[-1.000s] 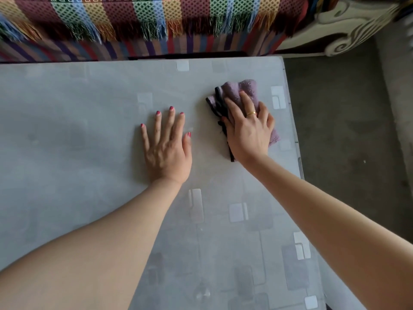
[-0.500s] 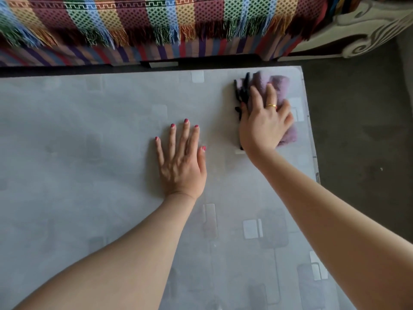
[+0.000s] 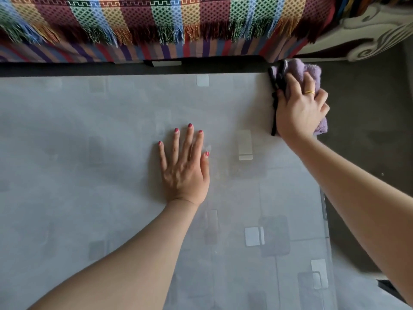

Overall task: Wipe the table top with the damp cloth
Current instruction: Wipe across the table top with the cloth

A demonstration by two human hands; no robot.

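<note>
A: Where is the damp cloth point(image 3: 297, 70) at this moment?

B: It sits at the far right corner of the worktop point(image 3: 89, 153), a bunched purple cloth with a black edge. Part of it hangs past the right edge, over the dark floor point(image 3: 366, 135).

A: And the right hand point(image 3: 299, 108)?

B: It lies on top of the cloth and presses it down. The fingers point(image 3: 309, 80) are bent over the bunched fabric, close beside one another, and one of them wears a gold ring point(image 3: 309, 92). The thumb is hidden, so whether it reaches under the cloth cannot be told.

A: What about the left hand point(image 3: 184, 168)?

B: Flat on the worktop near its middle, palm down, well apart from the cloth. Its fingers point(image 3: 187, 139) are straight and slightly spread, the nails painted red, and it holds nothing.

A: Anything else around?

B: The worktop is pale grey with faint square and rectangular marks in it. Beyond its far edge runs a sofa point(image 3: 368, 34) with a carved pale arm, draped in a many-coloured fringed blanket point(image 3: 156, 19)
</note>
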